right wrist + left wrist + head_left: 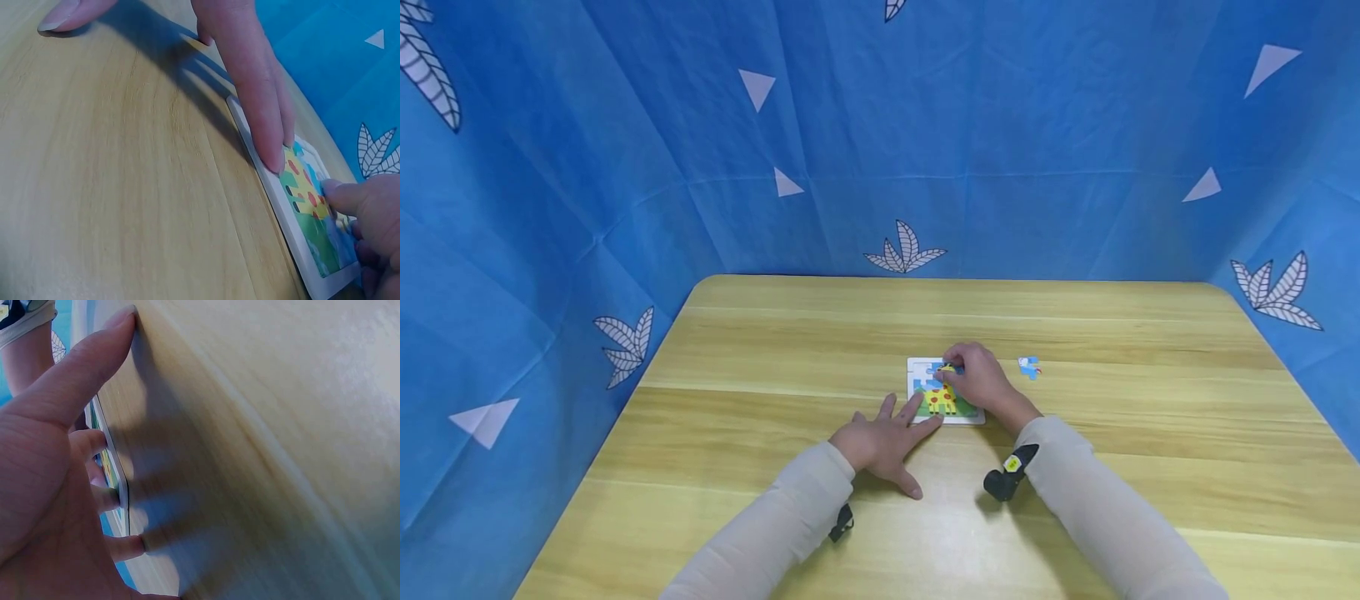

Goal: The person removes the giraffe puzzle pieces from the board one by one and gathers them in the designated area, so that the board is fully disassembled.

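A small jigsaw puzzle (966, 412) in a white-rimmed tray lies on the table, showing a yellow giraffe with red spots on green ground. My left hand (883, 442) is spread flat at its near left corner. Two of its straight fingers rest on the tray's lower edge, as the right wrist view also shows. Over the upper part of the picture my right hand (981, 379) pinches a puzzle piece (948, 368) near the giraffe's head; its fingers partly hide it. Pale bare tray shows at the upper left. Another puzzle piece (1028, 367), blue and white, lies loose to the right.
The light wooden table (775, 333) reaches to a blue cloth backdrop (1037, 125) with white leaves and triangles behind and at the sides. A black wrist camera (1009, 475) hangs beneath the right sleeve, close above the tabletop.
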`<state>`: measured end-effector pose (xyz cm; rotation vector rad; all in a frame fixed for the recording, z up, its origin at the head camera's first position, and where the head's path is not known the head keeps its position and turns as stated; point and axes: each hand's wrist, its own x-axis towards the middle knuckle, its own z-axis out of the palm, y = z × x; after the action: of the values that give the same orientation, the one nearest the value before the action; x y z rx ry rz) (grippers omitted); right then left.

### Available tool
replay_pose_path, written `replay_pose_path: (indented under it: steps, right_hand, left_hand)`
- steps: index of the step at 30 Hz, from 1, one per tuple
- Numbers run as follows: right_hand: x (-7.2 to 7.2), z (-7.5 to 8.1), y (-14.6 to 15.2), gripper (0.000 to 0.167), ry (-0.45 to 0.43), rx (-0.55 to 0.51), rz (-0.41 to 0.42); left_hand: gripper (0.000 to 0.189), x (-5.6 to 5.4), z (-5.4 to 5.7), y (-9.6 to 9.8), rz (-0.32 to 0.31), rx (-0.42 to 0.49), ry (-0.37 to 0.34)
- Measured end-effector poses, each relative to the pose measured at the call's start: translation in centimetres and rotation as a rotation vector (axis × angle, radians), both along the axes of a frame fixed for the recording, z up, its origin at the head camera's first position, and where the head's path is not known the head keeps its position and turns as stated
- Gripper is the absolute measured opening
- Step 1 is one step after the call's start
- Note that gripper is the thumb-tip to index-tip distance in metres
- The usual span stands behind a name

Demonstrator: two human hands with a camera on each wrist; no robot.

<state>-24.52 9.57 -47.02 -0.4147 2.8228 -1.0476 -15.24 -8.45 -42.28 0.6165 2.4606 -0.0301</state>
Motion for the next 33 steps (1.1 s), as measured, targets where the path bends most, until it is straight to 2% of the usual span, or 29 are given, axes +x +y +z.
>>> replay_pose_path:
  steps: [10,20,33]
  right_hand:
    - [0.24,0.22,0.11,0.033,-0.019,0.003,0.009]
    - [0.39,0.39,0.27,0.022,-0.013,-0.069,0.0]
    - [0.59,0.04,0.47,0.017,-0.001,-0.145,0.004]
  left_hand:
    - [0.103,0.01,0.11,-0.01,0.009,0.013,-0.013]
    - [0.102,0.03,0.08,-0.04,0.012,0.019,-0.011]
    - [0.103,0.02,-0.19,-0.08,0.01,0.029,-0.007]
